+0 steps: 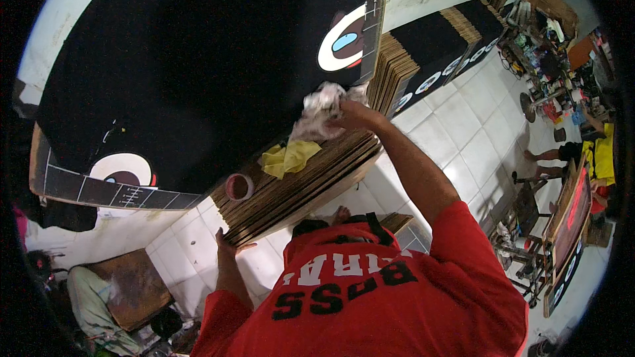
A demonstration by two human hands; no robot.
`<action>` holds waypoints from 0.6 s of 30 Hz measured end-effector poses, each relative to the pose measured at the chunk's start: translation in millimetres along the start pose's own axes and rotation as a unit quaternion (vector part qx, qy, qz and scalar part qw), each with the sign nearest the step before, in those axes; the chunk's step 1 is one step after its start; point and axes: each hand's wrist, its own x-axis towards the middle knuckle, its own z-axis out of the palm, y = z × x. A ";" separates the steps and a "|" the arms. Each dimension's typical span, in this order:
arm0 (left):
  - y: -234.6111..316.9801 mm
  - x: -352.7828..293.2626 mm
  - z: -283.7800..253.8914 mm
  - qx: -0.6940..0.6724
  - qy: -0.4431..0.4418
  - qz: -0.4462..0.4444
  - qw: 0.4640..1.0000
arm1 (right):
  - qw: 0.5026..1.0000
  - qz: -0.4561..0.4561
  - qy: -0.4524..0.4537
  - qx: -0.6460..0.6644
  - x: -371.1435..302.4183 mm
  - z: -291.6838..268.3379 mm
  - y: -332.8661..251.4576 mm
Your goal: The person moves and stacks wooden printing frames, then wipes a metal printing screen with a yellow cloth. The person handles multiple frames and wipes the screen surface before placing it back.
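Observation:
A large black panel (198,46) with printed eye shapes and white ruled markings along its edges leans up before me, filling the upper left. At its lower right edge my right hand (355,114) grips a crumpled, stained whitish rag (322,107). A yellow cloth (290,158) and a reddish tape roll (239,188) lie below it on a thick stack of brown-edged boards (304,188). By the near left corner of that stack is my left hand (229,244), fingers apart and thumb stretched out, with nothing seen in it. Whether it presses on the boards I cannot tell.
More stacked black boards (430,53) stand along the wall at right. Tools and clutter (549,53) fill the far right, where a person in yellow (598,152) is beside a board on a stand (567,231). A brown low table (129,287) stands at lower left.

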 end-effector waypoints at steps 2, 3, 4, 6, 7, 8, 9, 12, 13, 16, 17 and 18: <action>4.4 7.4 -3.8 -0.034 -0.002 -0.011 0.999 | 0.991 0.060 -0.119 -0.030 -12.6 -20.7 21.7; 6.3 11.1 -6.7 -0.013 -0.026 -0.026 0.999 | 0.982 0.145 -0.045 0.112 -30.3 -25.1 37.8; 6.4 12.9 -10.5 0.014 -0.060 -0.026 0.998 | 0.953 0.149 0.042 0.260 -50.9 -27.0 55.8; 6.7 15.3 -14.1 0.037 -0.085 -0.031 0.995 | 0.913 0.309 0.186 0.191 -68.5 -3.4 86.2; 6.8 15.1 -13.2 0.039 -0.063 -0.017 0.997 | 0.892 0.291 0.190 0.288 -72.4 22.7 96.7; 4.5 13.9 -11.2 0.051 -0.007 0.008 0.999 | 0.845 0.338 0.208 0.359 -79.8 46.3 105.8; 2.3 12.9 -6.7 0.055 0.015 0.022 0.998 | 0.847 0.341 0.121 0.390 -85.6 57.6 116.7; -9.5 9.8 16.2 0.085 0.067 0.028 0.994 | 0.816 0.357 0.119 0.439 -83.7 69.1 142.7; -15.7 9.4 25.4 0.126 0.095 0.055 0.986 | 0.825 0.347 0.103 0.434 -84.4 64.9 148.6; -31.6 13.2 48.8 0.089 0.035 0.098 0.991 | 0.809 0.357 0.136 0.447 -83.7 44.5 159.6; -31.5 14.0 53.6 0.092 0.037 0.148 0.984 | 0.802 0.360 0.153 0.451 -81.5 44.5 160.6; -32.3 17.0 57.7 0.070 0.026 0.151 0.986 | 0.815 0.387 0.114 0.416 -79.0 41.9 162.4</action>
